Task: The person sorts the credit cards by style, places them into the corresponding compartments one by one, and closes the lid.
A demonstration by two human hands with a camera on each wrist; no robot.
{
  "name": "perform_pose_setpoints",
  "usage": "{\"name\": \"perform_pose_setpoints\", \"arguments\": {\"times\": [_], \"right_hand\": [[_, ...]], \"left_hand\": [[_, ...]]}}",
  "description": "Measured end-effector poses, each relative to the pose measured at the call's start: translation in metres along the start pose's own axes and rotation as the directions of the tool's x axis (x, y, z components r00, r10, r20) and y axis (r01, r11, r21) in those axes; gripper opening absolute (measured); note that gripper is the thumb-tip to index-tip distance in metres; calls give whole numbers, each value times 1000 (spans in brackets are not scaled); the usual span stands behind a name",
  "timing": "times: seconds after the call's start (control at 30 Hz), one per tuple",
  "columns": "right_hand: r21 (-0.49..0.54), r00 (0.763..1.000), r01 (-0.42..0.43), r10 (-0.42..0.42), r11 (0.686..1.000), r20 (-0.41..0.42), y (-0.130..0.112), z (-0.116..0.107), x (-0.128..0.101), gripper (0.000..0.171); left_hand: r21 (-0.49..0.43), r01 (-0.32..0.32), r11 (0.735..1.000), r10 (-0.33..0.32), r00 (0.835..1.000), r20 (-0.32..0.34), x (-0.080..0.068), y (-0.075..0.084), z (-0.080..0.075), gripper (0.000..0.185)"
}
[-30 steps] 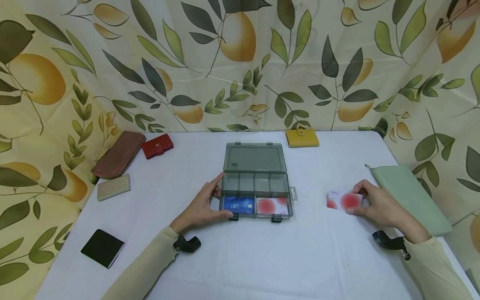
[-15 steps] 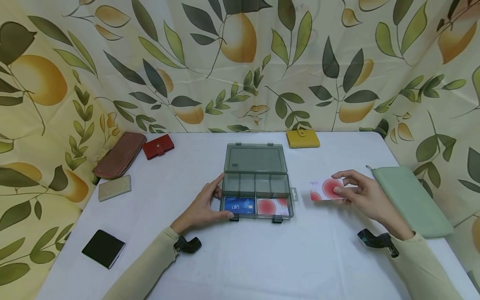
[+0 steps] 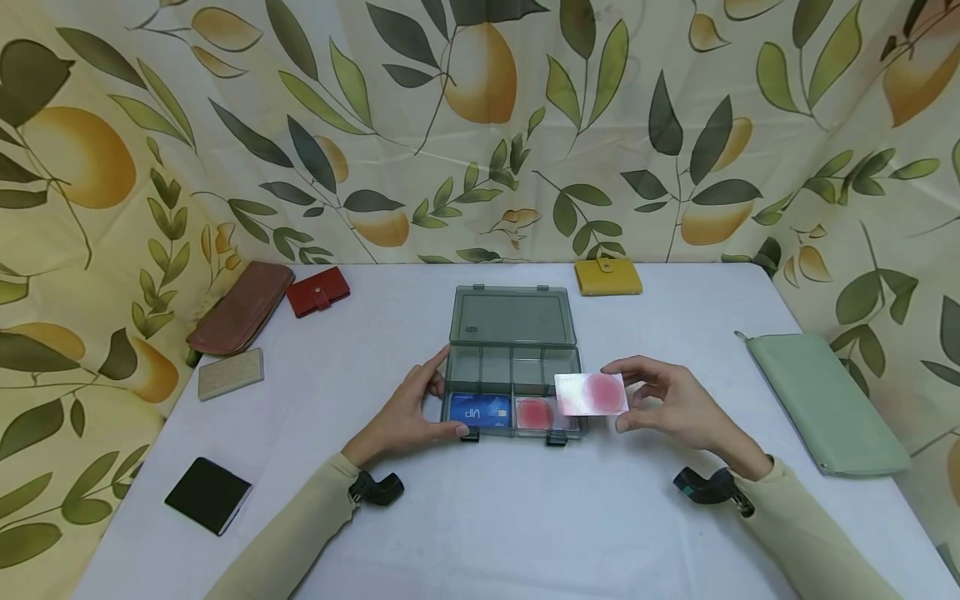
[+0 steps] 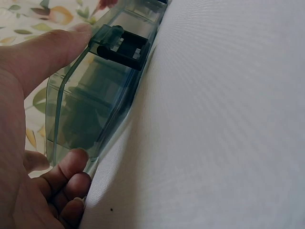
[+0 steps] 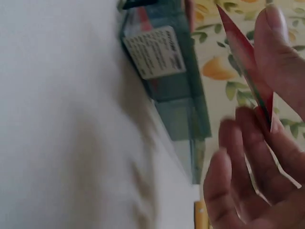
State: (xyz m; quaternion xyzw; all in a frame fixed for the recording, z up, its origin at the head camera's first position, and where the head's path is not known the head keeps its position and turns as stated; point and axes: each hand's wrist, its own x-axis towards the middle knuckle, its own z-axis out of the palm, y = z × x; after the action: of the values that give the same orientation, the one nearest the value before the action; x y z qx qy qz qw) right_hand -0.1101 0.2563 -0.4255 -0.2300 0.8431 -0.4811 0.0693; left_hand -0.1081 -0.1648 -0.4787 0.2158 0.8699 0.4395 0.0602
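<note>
While the left hand [image 3: 408, 412] steadies the clear grey compartment box [image 3: 513, 367] at its left end, thumb along the front edge by the black latch [image 3: 469, 433] and fingers curled round the left wall, the right hand [image 3: 671, 404] pinches a white card with a red circle [image 3: 591, 393] between thumb and fingertips. Card is held off the table, over the box's front-right corner, partly covering the front-right compartment. Slightly blurred in the head view. Right wrist view shows the card [image 5: 245, 59] edge-on, thumb above, fingers below, box [image 5: 167, 81] just beside it.

Box lid is open, laid back flat toward the wall. Front-left compartment holds a blue VIP card [image 3: 477, 410]; front-right compartment holds another red-circle card [image 3: 534, 413]. Back row of small compartments: contents can't be told. Left wrist view: thumb [image 4: 45, 50] against the box wall [image 4: 83, 102] near the latch [image 4: 125, 50], fingers tucked at the lower corner.

Box sits mid-table on the white tablecloth [image 3: 495, 517]. Around it, well apart: brown long wallet [image 3: 240, 307] and red card holder [image 3: 317, 291] back left, beige card case [image 3: 230, 374] left, black card case [image 3: 207, 495] front left, yellow card holder [image 3: 607, 276] at back, mint green long wallet [image 3: 825, 404] right. Lemon-print curtain [image 3: 480, 125] behind.
</note>
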Motion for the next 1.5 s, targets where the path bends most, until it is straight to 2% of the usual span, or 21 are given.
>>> {"name": "perform_pose_setpoints", "arguments": {"times": [0.17,0.53,0.73,0.83,0.97,1.03,1.17,1.27,1.5], "right_hand": [[-87,996,83,-84,993,0,3,17,4,67],[-175,999,39,-43,984,-22,0,40,14,65],[-181,998,63,-66,981,-11,1,39,16,83],[-125,999,49,-48,991,10,6,34,18,92],[77,997,-33,28,997,67,15,24,27,93],[204,991,-80,56,976,121,19,20,32,96],[395,972,-173,91,902,219,27,17,39,103],[452,965,-202,99,869,242,30,19,44,105],[513,964,-215,97,831,246,35,23,50,112]], "left_hand": [[-6,8,1000,-8,1000,4,1,0,0,120],[-4,0,1000,0,1000,1,1,-1,0,119],[-5,2,1000,-2,1000,3,1,-1,1,119],[-5,1,1000,-1,1000,2,1,-1,1,120],[-6,1,1000,-1,1000,-2,1,-1,0,120],[-7,2,1000,-2,1000,-3,0,-1,0,119],[-15,3,1000,-3,1000,2,0,0,1,119],[-14,3,1000,-3,1000,4,-1,0,1,119],[2,12,1000,-12,1000,2,-1,-1,0,119]]}}
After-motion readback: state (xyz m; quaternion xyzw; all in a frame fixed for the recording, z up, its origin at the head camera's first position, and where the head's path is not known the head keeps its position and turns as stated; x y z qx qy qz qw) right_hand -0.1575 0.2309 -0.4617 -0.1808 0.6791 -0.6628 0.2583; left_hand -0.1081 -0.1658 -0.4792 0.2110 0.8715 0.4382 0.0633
